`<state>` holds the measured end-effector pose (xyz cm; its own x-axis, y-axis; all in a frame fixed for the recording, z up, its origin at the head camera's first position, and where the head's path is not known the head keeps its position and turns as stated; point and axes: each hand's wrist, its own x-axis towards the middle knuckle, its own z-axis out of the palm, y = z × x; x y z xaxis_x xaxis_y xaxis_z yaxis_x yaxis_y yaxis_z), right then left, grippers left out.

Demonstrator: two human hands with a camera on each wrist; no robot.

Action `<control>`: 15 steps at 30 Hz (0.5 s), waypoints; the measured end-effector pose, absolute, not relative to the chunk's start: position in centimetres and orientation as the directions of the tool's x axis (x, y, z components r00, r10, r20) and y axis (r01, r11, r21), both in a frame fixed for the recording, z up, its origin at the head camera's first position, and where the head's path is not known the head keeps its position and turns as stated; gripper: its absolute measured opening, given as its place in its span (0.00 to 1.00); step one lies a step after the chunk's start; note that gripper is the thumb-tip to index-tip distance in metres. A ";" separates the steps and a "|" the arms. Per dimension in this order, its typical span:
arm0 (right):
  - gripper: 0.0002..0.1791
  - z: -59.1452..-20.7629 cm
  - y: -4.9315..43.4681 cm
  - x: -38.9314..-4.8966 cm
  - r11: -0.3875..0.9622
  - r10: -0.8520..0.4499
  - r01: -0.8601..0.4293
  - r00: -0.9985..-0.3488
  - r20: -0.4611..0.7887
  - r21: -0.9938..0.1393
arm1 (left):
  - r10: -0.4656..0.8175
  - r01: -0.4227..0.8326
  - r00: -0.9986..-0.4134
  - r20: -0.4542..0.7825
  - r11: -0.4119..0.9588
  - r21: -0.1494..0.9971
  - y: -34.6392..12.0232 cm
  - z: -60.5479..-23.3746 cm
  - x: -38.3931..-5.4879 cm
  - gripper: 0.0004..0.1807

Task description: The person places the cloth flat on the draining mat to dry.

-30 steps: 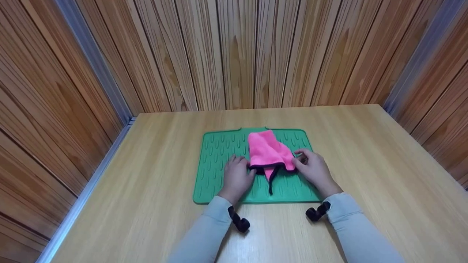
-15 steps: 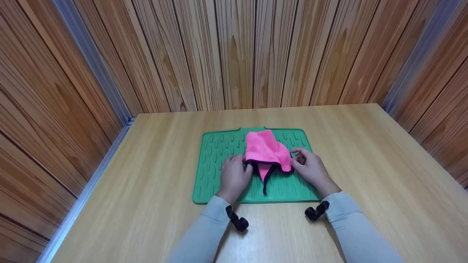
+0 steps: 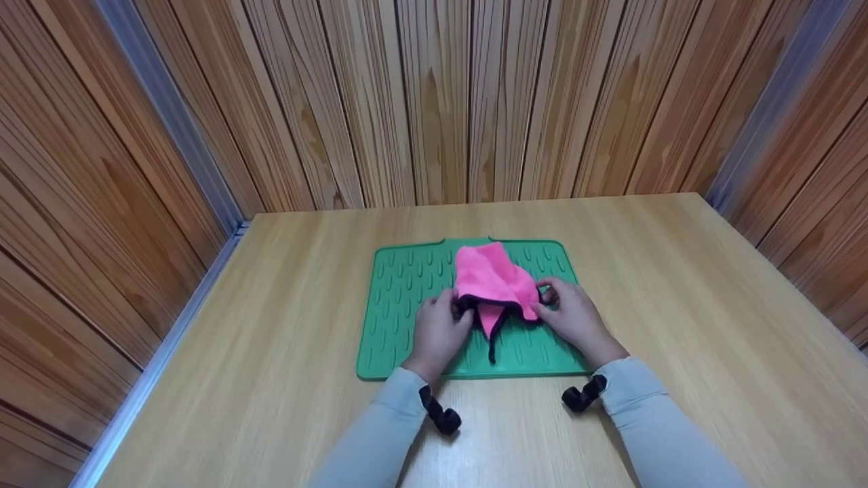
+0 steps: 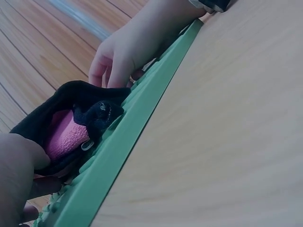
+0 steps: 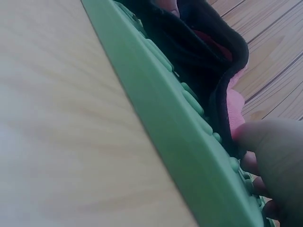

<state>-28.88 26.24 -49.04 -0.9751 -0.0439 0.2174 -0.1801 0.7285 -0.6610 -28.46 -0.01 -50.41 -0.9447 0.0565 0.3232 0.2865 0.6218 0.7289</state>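
- Pink cloth (image 3: 495, 274) with black edging lies bunched near the middle of the head view, spread between two hands, on a green mat (image 3: 397, 318) with raised ridges.
- Left hand (image 3: 439, 335), just left of centre in the head view: its thumb and fingers pinch the cloth's left edge, beside the black trim. At the lower left of the left wrist view the thumb lies against the dark edge, with fingers below (part of this hand is cut off by the frame).
- Right hand (image 3: 576, 318), right of centre: thumb and fingers are together on the cloth's right edge. At the lower right of the right wrist view, the thumb presses on the pink side and curled fingers sit beneath.
- Between the two grips the near edge sags open, showing a dark lining in the right wrist view; a pink, black-edged flap hangs from it, its tip pointing toward the bottom of the head frame.
- Beyond the grips, the rest of the cloth stretches toward the mat's upper edge.
- Grey sleeves (image 3: 668, 427) come in from the bottom of the head view (each has a black band (image 3: 441, 410) at the wrist) over a light wooden table (image 3: 298, 312).
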 end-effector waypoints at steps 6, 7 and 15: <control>0.19 -48.9 26.1 -28.8 0.720 -0.036 -0.151 -0.983 0.181 -0.678 | 0.026 0.228 -0.964 0.266 0.597 0.769 0.0 -49.0 -27.6 0.09; 0.19 -48.8 26.1 -28.8 0.719 -0.032 -0.146 -0.984 0.177 -0.680 | 0.022 0.213 -0.968 0.248 0.593 0.777 0.0 -48.8 -27.5 0.08; 0.20 -48.6 26.0 -28.6 0.709 0.003 -0.101 -0.989 0.146 -0.698 | -0.003 0.078 -0.996 0.085 0.385 0.920 0.3 -47.9 -26.9 0.05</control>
